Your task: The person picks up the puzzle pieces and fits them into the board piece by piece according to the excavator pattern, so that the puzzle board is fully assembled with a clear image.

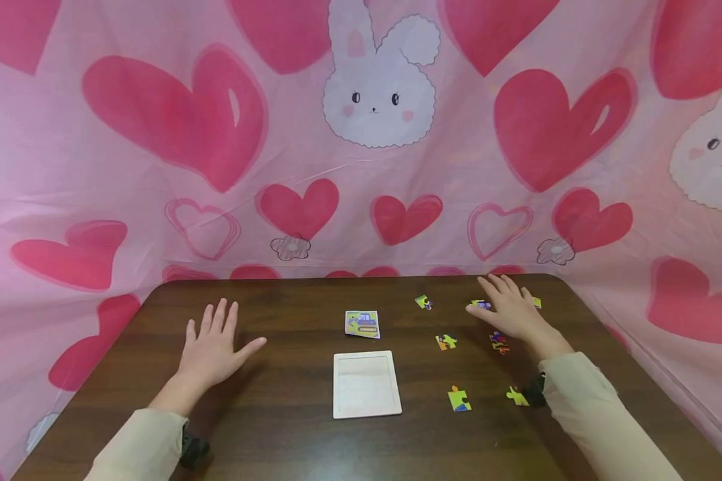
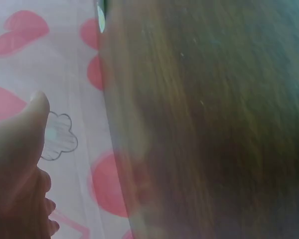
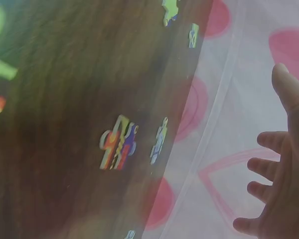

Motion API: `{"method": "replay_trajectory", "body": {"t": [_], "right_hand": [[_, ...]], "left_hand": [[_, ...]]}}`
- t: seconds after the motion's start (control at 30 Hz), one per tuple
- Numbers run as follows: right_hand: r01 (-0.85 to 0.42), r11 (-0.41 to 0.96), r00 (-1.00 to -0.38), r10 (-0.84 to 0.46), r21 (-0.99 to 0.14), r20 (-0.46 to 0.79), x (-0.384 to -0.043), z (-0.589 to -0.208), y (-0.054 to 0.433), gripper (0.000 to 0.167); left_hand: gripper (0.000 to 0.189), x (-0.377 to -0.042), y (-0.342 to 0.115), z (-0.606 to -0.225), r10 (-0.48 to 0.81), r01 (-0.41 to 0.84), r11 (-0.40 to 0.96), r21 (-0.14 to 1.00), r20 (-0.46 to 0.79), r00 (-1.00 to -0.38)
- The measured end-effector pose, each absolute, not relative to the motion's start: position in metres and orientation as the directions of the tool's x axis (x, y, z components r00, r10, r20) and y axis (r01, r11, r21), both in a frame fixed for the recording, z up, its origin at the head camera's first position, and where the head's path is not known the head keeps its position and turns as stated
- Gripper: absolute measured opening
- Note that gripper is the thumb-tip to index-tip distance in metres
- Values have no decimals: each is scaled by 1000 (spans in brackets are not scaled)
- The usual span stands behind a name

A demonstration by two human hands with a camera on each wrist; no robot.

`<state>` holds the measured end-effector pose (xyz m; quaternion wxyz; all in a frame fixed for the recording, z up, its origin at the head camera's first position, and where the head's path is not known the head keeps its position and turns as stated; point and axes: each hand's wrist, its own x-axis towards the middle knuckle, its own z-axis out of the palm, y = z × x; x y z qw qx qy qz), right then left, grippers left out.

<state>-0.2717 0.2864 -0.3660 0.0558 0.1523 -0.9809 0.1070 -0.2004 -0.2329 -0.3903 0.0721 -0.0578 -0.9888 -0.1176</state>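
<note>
Brown wood-grain table (image 1: 289, 427), its far corners rounded; pink heart-print cloth (image 1: 361, 164) hung beyond the far edge. Loose jigsaw pieces (image 1: 458, 400) scattered over the table's right half, from near the far right corner down toward the near edge, mostly yellow-green with patches of orange, blue and purple. Left of them, about midway between the side edges: pale shallow tray (image 1: 368, 391), nothing in its recess; beyond it, nearer the far edge, a picture card (image 1: 362, 323) showing a blue vehicle. Left hand (image 1: 213, 351) toward the table's left edge, back upward, fingers straight and spread, grip released, nothing held. Right hand (image 1: 510, 312) much the same, stretched over the pieces near the far right corner and partly hiding some; grasp empty too. Whether either palm touches the wood, cannot tell. Handling, by judgement: pieces look like thin board, so light and stiff, apt to slide on the smooth top; knobs the weak points, could bend if levered. Best pinched at two opposite edges of the body, thumb against forefinger. Tray probably light and rigid; take it by the raised rim.
</note>
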Motion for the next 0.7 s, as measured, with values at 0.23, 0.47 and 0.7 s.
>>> {"method": "replay_trajectory", "body": {"t": [0.23, 0.47, 0.7], "right_hand": [[-369, 901, -928, -342, -227, 150, -287, -366, 274, 79], [-446, 842, -895, -416, -304, 161, -308, -375, 257, 76], [-500, 762, -863, -475, -411, 170, -323, -386, 243, 67]], "left_hand": [[100, -205, -221, -391, 145, 183, 956, 229, 170, -975], [95, -205, -200, -401, 292, 333, 914, 230, 194, -936], [92, -203, -173, -406, 423, 446, 849, 283, 140, -895]]}}
